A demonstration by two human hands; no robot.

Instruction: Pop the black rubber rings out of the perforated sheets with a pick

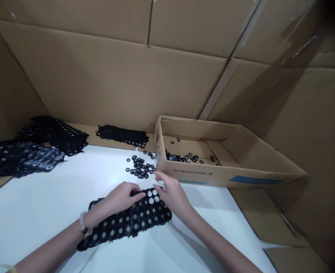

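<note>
A black sheet (119,223) with rows of round holes, most showing pale discs, lies tilted on the white table. My left hand (122,197) rests over its upper part, thumb and fingers closed at the far edge. Above the sheet's right end, my right hand (170,191) pinches a small white stick-like tool (159,184), mostly hidden by the fingers. Between the hands, several holes (153,196) look bright white. Just beyond the sheet lies a loose pile of small black rings (140,167).
An open cardboard box (196,168) at the right holds scattered black rings. Black perforated sheets form a heap (62,134) at the left and a neat stack (122,135) at the back. Cardboard walls (107,79) enclose the white table (42,216).
</note>
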